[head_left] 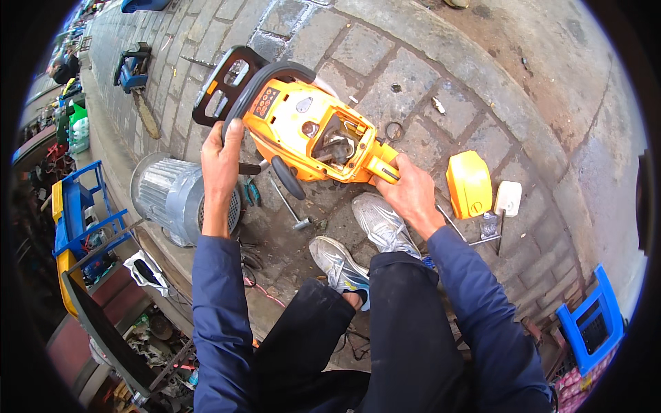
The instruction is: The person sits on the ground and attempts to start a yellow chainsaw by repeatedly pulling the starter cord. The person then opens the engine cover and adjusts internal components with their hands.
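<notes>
An orange chainsaw body (282, 124) is held up over the paving between my two hands, its black hand guard (224, 86) at the far left end. Around the black front handle my left hand (222, 162) is closed. My right hand (410, 193) grips the orange rear handle. The top of the saw lies uncovered, and the engine bay (337, 144) shows dark parts inside. To the right an orange cover (469, 184) rests on the ground, with a whitish filter-like piece (508, 198) beside it.
A grey electric motor (165, 196) stands left of my feet, near pliers (252, 192) and a T-handled wrench (301, 223). Another chainsaw (134, 72) lies at the far left. A blue plastic stool (592, 320) is at the lower right. A metal ring (394, 131) lies on the bricks.
</notes>
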Demonstrator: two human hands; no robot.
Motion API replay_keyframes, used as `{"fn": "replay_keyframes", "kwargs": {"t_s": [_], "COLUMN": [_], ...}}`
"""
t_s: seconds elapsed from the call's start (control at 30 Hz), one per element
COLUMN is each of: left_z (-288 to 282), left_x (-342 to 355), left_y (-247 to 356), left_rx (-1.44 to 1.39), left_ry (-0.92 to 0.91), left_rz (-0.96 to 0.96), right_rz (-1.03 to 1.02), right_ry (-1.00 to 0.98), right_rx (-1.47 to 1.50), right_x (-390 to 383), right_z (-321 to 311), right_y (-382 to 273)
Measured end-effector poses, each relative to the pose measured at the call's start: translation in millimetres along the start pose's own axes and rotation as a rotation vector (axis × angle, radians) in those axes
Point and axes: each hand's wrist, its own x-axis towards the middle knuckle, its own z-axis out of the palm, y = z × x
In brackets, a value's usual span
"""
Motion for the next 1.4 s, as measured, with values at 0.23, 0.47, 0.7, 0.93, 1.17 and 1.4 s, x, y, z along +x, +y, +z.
{"fn": "replay_keyframes", "kwargs": {"t_s": [0.23,0.47,0.7,0.93,1.17,1.4], "left_z": [5,4,4,4,1,-8], "left_x": [1,6,11,13,16,4], "left_y": [4,10,9,9,6,-7], "left_rx": [-0.026,0.030,-0.027,-0.026,-0.015,-0.060], "left_ry": [0.004,-0.002,-0.032,-0.044,-0.042,-0.056], "left_rz": [0.012,-0.051,-0.028,-0.051,-0.031,-0.030], "right_rz": [-0.049,-0.047,-0.007,-0.035,-0.019,-0.062], "right_ry": [0.053,0.043,0.034,0.044,0.009,0.019], "right_rx": [-0.008,-0.010,0.002,0.013,0.037,0.008], "right_x": [3,5,1,1,0,-5], "right_z": [-2,-1,4,6,4,11], "right_y": [1,6,4,9,4,6]}}
